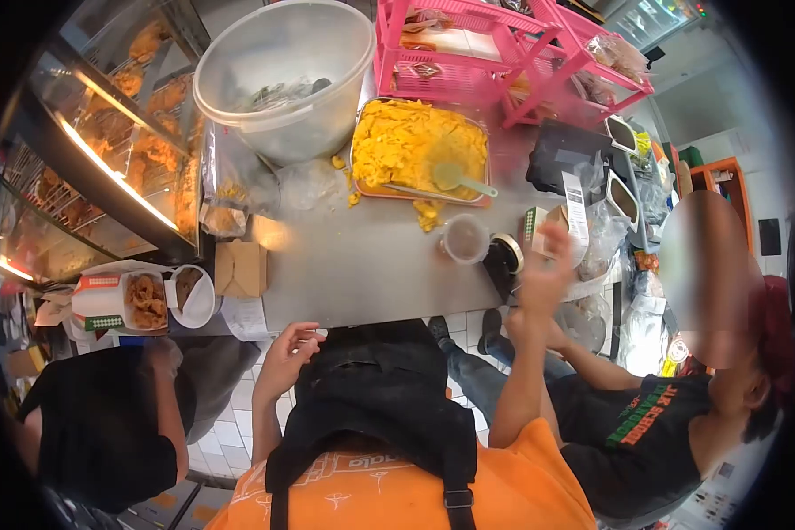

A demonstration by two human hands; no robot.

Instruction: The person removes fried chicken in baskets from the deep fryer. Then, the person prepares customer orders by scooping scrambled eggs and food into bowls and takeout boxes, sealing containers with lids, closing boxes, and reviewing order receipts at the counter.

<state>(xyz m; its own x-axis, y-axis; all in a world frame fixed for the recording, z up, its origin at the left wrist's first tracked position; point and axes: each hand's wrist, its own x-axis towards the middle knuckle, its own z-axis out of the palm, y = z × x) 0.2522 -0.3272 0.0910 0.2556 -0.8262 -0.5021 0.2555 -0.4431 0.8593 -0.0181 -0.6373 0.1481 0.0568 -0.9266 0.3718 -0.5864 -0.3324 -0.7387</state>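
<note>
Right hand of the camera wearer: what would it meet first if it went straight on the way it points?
The right hand would probably meet the green-and-white carton first, though depth is unclear and the hand is blurred.

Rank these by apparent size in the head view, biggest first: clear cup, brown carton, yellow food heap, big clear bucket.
1. Big clear bucket
2. Yellow food heap
3. Brown carton and clear cup: too alike to rank.

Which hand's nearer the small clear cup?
Right. The blurred right hand is to the right of the cup; the left hand is farther off, to its left, by the counter's front edge.
</note>
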